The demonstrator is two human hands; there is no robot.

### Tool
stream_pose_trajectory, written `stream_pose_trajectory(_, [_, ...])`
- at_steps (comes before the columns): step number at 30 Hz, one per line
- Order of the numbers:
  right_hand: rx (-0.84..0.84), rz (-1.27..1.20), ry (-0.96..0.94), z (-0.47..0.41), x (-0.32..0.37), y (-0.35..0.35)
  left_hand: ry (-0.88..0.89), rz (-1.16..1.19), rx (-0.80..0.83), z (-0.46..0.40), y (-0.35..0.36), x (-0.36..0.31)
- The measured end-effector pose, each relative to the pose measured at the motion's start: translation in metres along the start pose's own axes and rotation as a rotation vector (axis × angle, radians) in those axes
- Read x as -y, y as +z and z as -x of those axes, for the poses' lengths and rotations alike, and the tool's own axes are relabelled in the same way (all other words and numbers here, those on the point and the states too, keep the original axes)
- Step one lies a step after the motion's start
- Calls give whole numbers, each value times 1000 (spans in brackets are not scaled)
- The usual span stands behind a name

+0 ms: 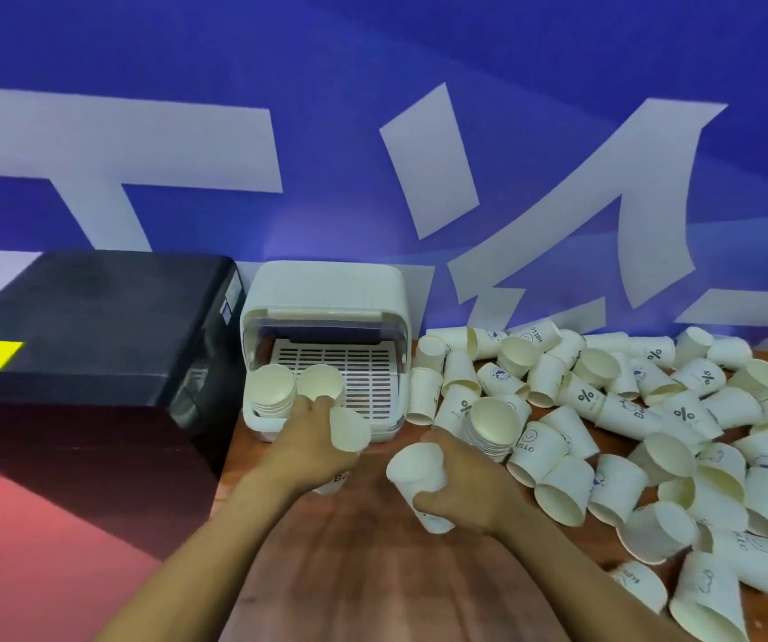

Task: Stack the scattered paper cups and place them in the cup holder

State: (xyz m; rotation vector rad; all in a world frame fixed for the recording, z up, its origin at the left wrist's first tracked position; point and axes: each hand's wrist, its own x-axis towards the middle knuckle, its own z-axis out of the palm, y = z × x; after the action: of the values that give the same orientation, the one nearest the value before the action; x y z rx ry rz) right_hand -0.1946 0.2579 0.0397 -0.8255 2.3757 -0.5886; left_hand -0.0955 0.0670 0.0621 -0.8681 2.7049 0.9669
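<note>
A white cup holder box (326, 289) with a slotted tray stands open at the back of the wooden table. Two stacks of upside-down paper cups (272, 386) stand at its front left. My left hand (312, 440) is just in front of the holder and grips an inverted paper cup (348, 429). My right hand (458, 486) grips another paper cup (419, 470) lying on its side. A short stack of cups (493, 421) stands just beyond my right hand. Many scattered paper cups (650, 437) lie to the right.
A black machine (95, 326) with a yellow label stands left of the holder. A blue wall with white lettering (372, 132) runs behind the table. Bare wooden table surface (372, 563) shows between my forearms.
</note>
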Motion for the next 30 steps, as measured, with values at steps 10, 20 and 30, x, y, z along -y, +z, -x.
stream_pose_trajectory(10, [-94, -21, 5, -28, 82, 30, 64, 45, -37, -8, -61, 68])
stream_pose_trajectory(20, [-221, -56, -51, -71, 118, 25, 49, 36, -232, -38, -88, 86])
stream_pose_trajectory(30, [-307, -84, -5, -116, 123, 28, 16, -45, -178, -72, -79, 88])
